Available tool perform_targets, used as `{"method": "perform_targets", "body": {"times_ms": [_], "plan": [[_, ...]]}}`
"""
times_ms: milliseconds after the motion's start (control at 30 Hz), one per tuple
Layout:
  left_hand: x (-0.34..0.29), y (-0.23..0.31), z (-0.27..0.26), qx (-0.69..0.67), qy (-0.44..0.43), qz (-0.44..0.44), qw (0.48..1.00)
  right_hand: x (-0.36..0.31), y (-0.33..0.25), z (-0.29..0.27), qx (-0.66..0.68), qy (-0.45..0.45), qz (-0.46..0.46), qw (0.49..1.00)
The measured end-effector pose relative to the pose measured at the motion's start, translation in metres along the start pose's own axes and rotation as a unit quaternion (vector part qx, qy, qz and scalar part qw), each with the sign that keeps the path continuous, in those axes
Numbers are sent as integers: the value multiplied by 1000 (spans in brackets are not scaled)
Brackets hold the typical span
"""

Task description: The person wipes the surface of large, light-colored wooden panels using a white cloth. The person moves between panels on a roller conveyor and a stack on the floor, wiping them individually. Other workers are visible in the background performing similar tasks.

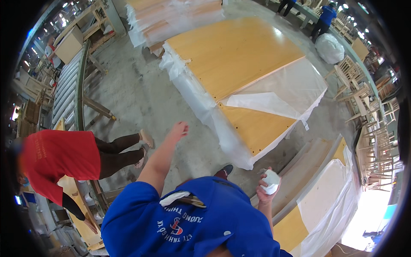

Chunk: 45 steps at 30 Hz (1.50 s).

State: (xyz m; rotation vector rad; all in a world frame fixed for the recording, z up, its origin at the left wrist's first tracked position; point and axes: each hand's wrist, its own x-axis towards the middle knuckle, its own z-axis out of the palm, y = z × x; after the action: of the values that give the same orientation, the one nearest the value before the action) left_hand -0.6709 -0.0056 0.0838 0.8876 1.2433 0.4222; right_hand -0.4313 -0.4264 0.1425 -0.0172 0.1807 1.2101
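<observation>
My left hand (180,129) is held out over the concrete floor with its fingers curled in, and nothing shows in it. It is apart from the stack of yellow wood panels (239,53) ahead. White wrapping sheet (274,99) lies partly across the top panel and hangs down its near left side. On the right, my right hand (265,191) grips a crumpled white wad (271,181) that looks like cloth. Below and beside that hand stands a second stack of curved panels (314,171), partly covered with white sheet.
A person in a red shirt (64,156) leans over a wooden board at the left. Behind them runs a roller conveyor (68,85). More wrapped panels (171,21) stand at the back. Wooden chairs (349,73) and a large plastic-wrapped bundle (329,48) line the right.
</observation>
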Motion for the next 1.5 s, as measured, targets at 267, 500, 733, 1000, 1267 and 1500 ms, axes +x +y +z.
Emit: {"method": "perform_targets", "body": {"times_ms": [267, 500, 733, 1000, 1267, 1500], "plan": [[109, 66, 123, -81, 7, 8, 997, 113, -76, 45, -39, 11, -26, 999], [221, 126, 115, -15, 134, -46, 990, 203, -62, 58, -17, 40, -69, 997], [250, 99, 155, 0, 96, -126, 987, 262, -42, 77, -20, 85, -107, 990], [277, 115, 161, 171, 292, -78, 938, 298, -45, 86, -39, 68, -156, 985], [319, 171, 137, -98, 157, -175, 967, 270, -43, 62, -35, 68, -191, 979], [241, 83, 173, -152, 112, -294, 937, 280, -45, 67, -8, 112, -186, 976]]}}
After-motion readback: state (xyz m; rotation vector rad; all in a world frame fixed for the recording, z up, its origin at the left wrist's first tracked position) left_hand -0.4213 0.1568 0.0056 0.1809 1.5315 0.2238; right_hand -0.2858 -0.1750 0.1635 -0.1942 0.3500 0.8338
